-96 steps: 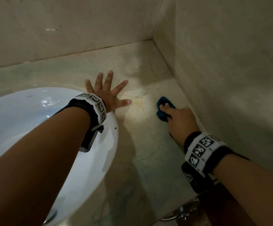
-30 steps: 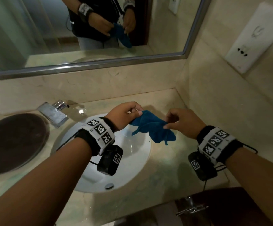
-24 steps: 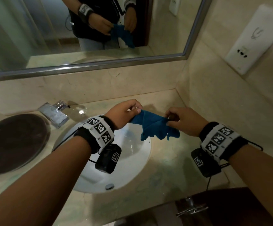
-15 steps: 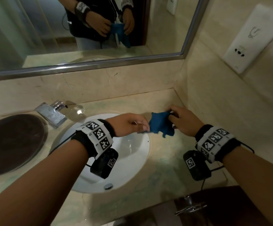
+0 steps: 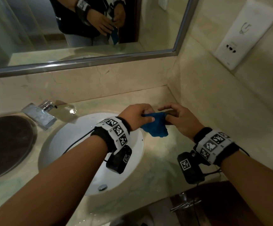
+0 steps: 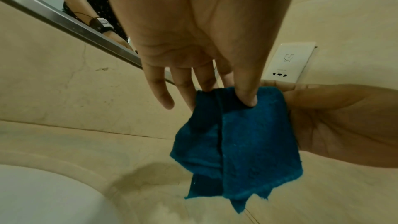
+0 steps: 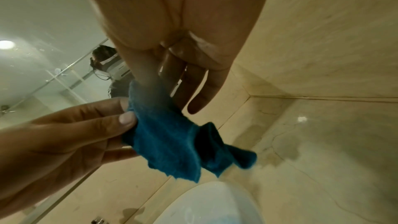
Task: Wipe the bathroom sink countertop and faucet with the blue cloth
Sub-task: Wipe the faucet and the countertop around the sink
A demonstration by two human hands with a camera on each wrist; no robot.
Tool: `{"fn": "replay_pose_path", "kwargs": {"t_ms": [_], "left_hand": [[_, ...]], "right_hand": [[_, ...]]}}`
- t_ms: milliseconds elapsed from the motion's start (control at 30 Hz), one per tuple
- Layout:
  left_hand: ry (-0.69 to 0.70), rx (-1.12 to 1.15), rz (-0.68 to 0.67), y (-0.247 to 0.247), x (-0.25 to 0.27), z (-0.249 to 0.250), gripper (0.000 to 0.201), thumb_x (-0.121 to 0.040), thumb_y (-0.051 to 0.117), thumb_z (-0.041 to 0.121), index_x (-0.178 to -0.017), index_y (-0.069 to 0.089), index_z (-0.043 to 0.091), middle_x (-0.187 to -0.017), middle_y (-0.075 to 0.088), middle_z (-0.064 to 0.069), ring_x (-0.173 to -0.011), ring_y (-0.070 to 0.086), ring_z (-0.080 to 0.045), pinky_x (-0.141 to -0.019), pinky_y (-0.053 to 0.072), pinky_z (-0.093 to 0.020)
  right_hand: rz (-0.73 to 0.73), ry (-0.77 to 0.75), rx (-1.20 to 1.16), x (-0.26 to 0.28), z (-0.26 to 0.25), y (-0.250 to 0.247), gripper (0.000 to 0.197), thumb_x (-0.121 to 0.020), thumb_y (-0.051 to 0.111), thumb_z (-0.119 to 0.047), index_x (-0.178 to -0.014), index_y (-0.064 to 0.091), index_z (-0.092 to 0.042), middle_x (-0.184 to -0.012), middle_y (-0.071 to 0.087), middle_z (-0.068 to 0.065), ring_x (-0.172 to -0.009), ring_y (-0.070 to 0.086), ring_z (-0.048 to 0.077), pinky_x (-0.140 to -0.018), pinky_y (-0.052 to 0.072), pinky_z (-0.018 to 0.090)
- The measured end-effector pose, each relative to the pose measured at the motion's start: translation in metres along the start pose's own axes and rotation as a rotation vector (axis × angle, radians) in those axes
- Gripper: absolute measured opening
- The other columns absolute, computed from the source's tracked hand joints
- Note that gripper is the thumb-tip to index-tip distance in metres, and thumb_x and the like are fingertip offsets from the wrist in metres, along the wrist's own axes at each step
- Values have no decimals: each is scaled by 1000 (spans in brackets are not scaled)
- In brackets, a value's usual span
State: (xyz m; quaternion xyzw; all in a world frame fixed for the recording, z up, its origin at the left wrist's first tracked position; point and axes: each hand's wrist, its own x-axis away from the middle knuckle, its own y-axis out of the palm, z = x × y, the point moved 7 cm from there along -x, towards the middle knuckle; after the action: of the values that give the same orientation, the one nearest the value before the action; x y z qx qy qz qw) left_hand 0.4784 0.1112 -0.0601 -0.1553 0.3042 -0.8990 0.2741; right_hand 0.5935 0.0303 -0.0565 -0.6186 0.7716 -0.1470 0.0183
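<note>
Both hands pinch cloth point(image 5: 155, 127) top edge, left hand point(image 5: 135, 116) and right hand point(image 5: 181, 119) side by side; cloth hangs lengthwise down, above counter point(image 5: 161, 160) just right of sink point(image 5: 77, 144). Sink holds nothing.

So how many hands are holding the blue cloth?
2. The left hand pinches the blue cloth from the sink side, and the right hand holds its other end, above the countertop.

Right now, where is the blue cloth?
In the head view the blue cloth hangs in the air between the left hand and right hand, above the sink's right rim.
</note>
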Motion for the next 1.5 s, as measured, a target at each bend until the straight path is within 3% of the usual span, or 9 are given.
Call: {"fn": "replay_pose_path", "kwargs": {"t_ms": [100, 367, 533, 667, 767, 833, 1067, 1333, 1500], "left_hand": [[11, 23, 33, 4, -4, 1, 29, -86, 63, 19, -69, 46, 34, -80, 58, 5, -80, 54, -14, -78, 46, -32], [-32, 158, -7, 38, -19, -15, 7, -90, 59, 19, -93, 62, 25, -93, 65, -4, -91, 62, -22, -85, 51, -38], [-126, 110, 10, 51, -26, -50, 21, -93, 56, 21, -114, 59, 19, -107, 61, 1, -107, 57, -18, -95, 43, -29], [-220, 57, -33, 65, -34, -82, 24, -94, 53, 24, -117, 57, 19, -117, 60, -1, -113, 54, -20, -95, 38, -27], [-233, -15, -64, 75, -40, -95, 30, -94, 52, 25, -124, 54, 20, -127, 56, -3, -120, 50, -22, -95, 35, -25], [-236, -89, -101, 86, -48, -105, 34, -95, 52, 26, -128, 51, 21, -135, 50, -4, -125, 45, -23, -99, 33, -26], [-157, -500, -201, 119, -74, -123, 59, -93, 50, 39, -146, 24, 32, -158, 10, -2, -145, 11, -24, -115, 20, -48], [-151, -793, -261, 138, -107, -153, 79, -87, 35, 67, -148, -5, 37, -156, -22, -4, -144, -15, -27, -115, -2, -56], [-177, -762, -325, 146, -112, -170, 82, -81, 23, 77, -144, -17, 42, -151, -34, 0, -140, -28, -25, -113, -11, -57]], "right_hand": [[21, 68, -48, 6, 11, -8, 30, -92, 43, 3, -102, 57, -21, -92, 64, 2, -86, 61, 15, -85, 52, 31], [96, 152, 159, 9, 66, -17, 29, -83, 66, -12, -109, 55, -16, -106, 65, 10, -97, 63, 25, -85, 54, 39], [266, 225, 497, 12, 98, -54, 15, -86, 61, -14, -99, 53, -18, -87, 57, 0, -77, 55, 19, -63, 43, 24], [394, 267, 707, 6, 121, -76, 24, -86, 59, -14, -110, 55, -14, -106, 51, 9, -89, 56, 28, -77, 48, 37], [152, 389, 765, 3, 159, -53, 36, -87, 59, -20, -122, 50, -17, -126, 45, 10, -109, 52, 29, -95, 44, 37], [34, 451, 753, 7, 178, -35, 42, -89, 58, -22, -129, 46, -17, -135, 38, 10, -117, 49, 27, -102, 41, 35], [74, 358, 847, -4, 195, -29, 46, -95, 46, -19, -139, 37, -20, -149, 28, 7, -135, 29, 26, -113, 27, 38], [-20, 412, 932, -21, 224, -27, 58, -98, 37, -35, -149, 13, -23, -158, 0, 2, -145, 5, 23, -119, 10, 36], [37, 412, 976, -31, 232, -31, 57, -98, 38, -34, -149, 13, -24, -158, 2, 0, -145, 6, 21, -118, 15, 41]]}}
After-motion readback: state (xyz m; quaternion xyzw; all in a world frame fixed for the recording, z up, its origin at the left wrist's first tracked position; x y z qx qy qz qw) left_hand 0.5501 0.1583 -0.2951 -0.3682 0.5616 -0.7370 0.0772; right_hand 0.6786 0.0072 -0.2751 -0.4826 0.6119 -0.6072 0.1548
